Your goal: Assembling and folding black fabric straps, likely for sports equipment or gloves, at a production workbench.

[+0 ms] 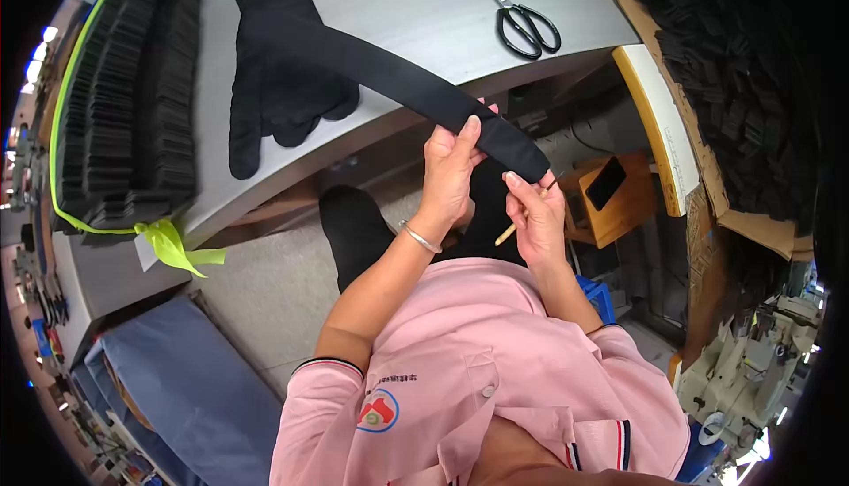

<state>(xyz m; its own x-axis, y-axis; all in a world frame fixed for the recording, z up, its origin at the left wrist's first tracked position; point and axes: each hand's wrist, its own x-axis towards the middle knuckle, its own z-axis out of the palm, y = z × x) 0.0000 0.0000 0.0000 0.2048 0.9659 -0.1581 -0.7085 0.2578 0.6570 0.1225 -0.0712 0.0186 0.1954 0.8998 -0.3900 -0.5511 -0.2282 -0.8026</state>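
Note:
A black fabric strap (389, 72) stretches from the table toward me, joined to or lying over a black glove-shaped fabric piece (287, 75). My left hand (453, 168) grips the strap near its end, thumb on top and fingers beneath. At the rounded tip, my right hand (537, 218) pinches the strap's edge between thumb and fingers. That same hand also holds a slim stick-like tool (505, 235) with a pale handle; a thin dark point shows past the fingers. What kind of tool it is, I cannot make out.
Black-handled scissors (522, 26) lie on the grey table (416, 8). Stacked black pieces (133, 88), tied with a neon yellow band (168, 243), stand at left. A cardboard box (765, 231) of black pieces is at right. A phone (606, 183) rests on a wooden box (619, 216) below.

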